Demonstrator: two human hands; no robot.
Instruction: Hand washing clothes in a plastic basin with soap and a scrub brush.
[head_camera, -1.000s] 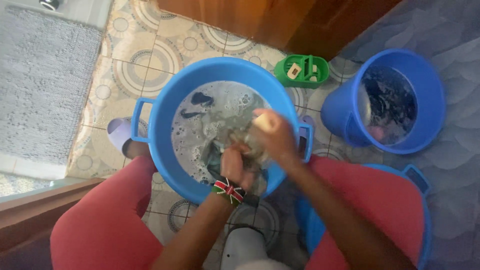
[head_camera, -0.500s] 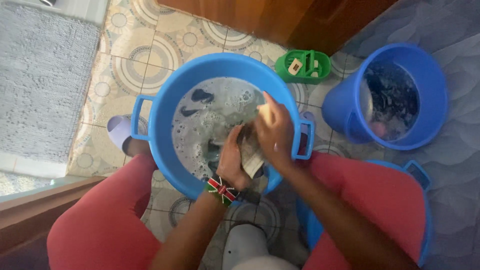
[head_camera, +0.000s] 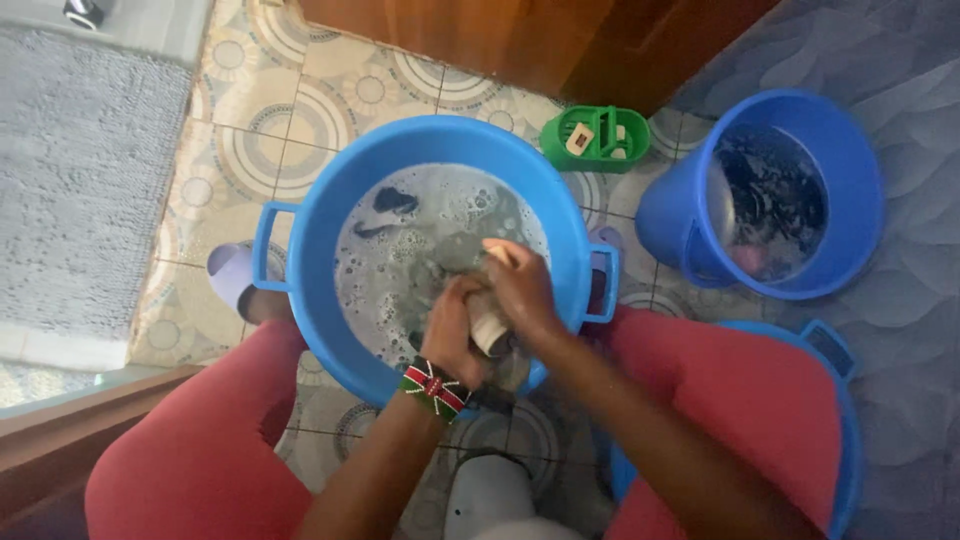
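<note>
Two blue basins (head_camera: 330, 215) (head_camera: 835, 350), one blue bucket (head_camera: 860, 215), one green caddy (head_camera: 595, 140), two hands (head_camera: 452, 335) (head_camera: 520, 290).

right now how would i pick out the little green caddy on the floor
Start at the big blue basin of soapy water that both hands work in. Look past its far rim toward the wooden door, where the green caddy sits on the patterned tiles, between the basin and the blue bucket. It is the only green thing there, small, with a centre handle.
</note>
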